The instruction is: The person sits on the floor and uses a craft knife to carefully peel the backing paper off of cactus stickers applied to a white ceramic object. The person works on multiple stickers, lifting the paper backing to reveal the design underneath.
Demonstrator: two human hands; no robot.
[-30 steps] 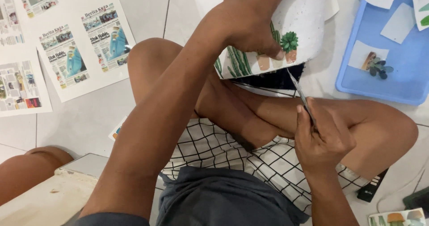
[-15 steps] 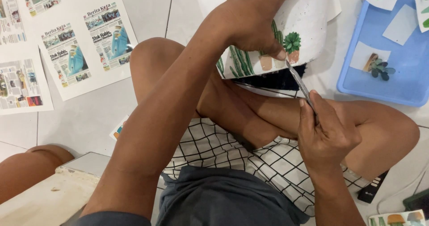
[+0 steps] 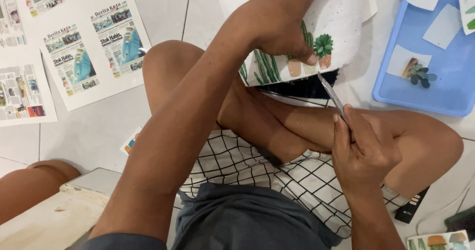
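Head view: scissors point(image 3: 332, 95) in right grip point(image 3: 363, 148), tips under cactus sheet point(image 3: 316, 37).

The cutting tool's handle point(image 3: 346, 116) is hidden inside the right hand point(image 3: 363, 153); the printed sheet point(image 3: 336, 22) runs past the far edge.

Home floor used as a craft spot: pale tile floor point(image 3: 99, 131) with grout lines, person sits cross-legged on it in checked shorts point(image 3: 257, 171), bare knees. Printed sheets point(image 3: 94, 47) laid flat on the tiles at left, blue plastic tray point(image 3: 445, 91) with paper cutouts point(image 3: 415, 72) at right, sheet of cactus pictures point(image 3: 316, 47) over the lap. Black remote point(image 3: 410, 208) and a white cable point(image 3: 445, 210) lie on the floor at right. No counter, no work furniture in view
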